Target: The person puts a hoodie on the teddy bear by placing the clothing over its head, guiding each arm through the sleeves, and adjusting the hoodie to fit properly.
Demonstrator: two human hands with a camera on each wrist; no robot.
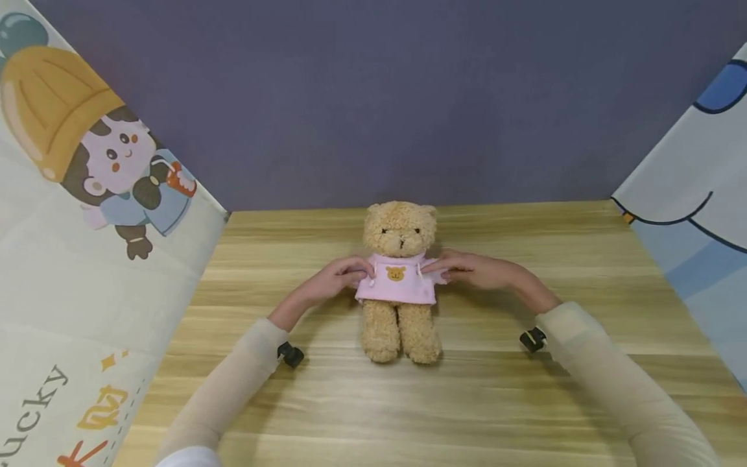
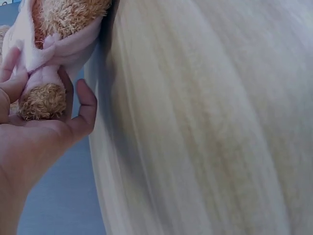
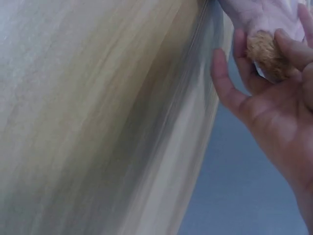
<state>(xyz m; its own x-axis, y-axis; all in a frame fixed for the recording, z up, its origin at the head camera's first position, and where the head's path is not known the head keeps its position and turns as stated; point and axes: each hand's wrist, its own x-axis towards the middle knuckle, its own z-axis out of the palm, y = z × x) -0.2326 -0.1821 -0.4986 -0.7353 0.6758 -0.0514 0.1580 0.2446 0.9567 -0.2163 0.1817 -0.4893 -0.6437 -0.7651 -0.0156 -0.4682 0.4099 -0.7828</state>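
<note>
A light brown teddy bear (image 1: 400, 224) in a pink hooded top (image 1: 403, 290) is in the middle of the head view, face up with its legs toward me. The top has a small bear face on its chest and white drawstrings. My left hand (image 1: 340, 275) holds the sleeved arm on the left side, its furry paw (image 2: 44, 102) sitting between thumb and curled fingers in the left wrist view. On the other side, my right hand (image 1: 480, 268) holds the second arm, with the thumb against the furry paw (image 3: 268, 55) in the right wrist view.
The bear lies on a wood-grain table (image 1: 403, 415). Behind the table rises a dark blue-grey wall (image 1: 408, 104). Cartoon-printed panels stand at the left (image 1: 169, 285) and right (image 1: 688, 188). A black wrist camera (image 1: 290, 355) is strapped at each sleeve cuff.
</note>
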